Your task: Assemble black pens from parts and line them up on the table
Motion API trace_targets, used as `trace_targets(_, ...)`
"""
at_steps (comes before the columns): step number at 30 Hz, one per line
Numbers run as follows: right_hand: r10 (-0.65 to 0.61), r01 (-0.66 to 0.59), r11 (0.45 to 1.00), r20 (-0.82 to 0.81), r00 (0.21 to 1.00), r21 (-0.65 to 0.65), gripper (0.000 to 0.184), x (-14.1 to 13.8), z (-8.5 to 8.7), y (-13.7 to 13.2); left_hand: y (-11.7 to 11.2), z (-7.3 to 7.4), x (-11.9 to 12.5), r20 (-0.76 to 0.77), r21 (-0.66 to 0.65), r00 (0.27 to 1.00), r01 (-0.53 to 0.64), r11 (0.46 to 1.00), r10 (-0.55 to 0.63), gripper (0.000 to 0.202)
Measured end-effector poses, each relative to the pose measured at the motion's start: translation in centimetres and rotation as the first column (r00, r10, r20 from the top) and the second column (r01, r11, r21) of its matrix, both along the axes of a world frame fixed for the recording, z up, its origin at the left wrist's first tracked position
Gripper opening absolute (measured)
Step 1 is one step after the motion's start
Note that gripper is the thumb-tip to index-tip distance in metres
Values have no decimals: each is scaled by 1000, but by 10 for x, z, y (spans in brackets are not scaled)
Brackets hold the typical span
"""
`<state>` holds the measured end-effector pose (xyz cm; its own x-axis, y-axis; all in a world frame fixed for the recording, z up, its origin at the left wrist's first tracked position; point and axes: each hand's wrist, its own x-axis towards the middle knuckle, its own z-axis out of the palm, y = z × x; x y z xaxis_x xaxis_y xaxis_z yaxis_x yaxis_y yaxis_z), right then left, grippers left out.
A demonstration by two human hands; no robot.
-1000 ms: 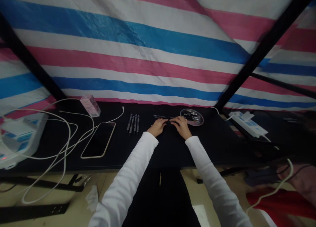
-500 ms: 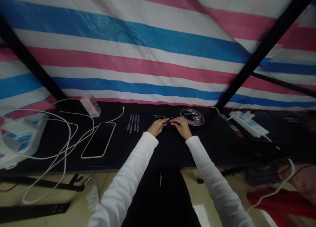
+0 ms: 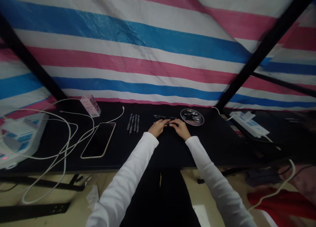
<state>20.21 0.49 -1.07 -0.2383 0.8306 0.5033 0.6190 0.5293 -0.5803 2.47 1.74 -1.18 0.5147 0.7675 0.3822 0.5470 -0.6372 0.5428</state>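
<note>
the striped sheet [image 3: 138, 39] was the biggest thing there, pink, white and blue, hanging behind the round dish [image 3: 202, 120]. black table [image 3: 212, 148] ran under the dish and well out past both sides of it. two arms in white sleeves [image 3: 209, 174] came in from the near side of the dish, one ending left of it and the other just in front of it.

a tangle of white cable [image 3: 66, 148] was looped way off to the left of the dish, and a chunky white power strip [image 3: 34, 143] sat further left again. a slimmer power strip [image 3: 249, 124] lay to the right of the dish. phone [image 3: 98, 139] was flat, screen dark, well left of the dish. the dish itself was shiny with some dark parts [image 3: 191, 115] in it, too small for me to name. little pink box [image 3: 91, 106] stood far left of the dish.

left hand [image 3: 158, 127] was left of the dish, right hand [image 3: 181, 129] right beside its near-left edge. fingers on both were bent and bunched narrow, tips close together.

four pens [image 3: 133, 124] lay side by side left of the dish, past the left hand. another dark pen [image 3: 160, 116] lay sideways, nearer the dish, just beyond the fingers. smallest was a dark bit [image 3: 168, 122] at the fingertips, and honestly i couldn't tell if either hand gripped it.
</note>
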Motion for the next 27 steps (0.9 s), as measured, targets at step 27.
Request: trace_targets(27, -101, 107, 992, 101, 990, -61, 14, 12, -1, 3, 6, -4, -9, 120, -22, 993, 2, 1000, 0, 37)
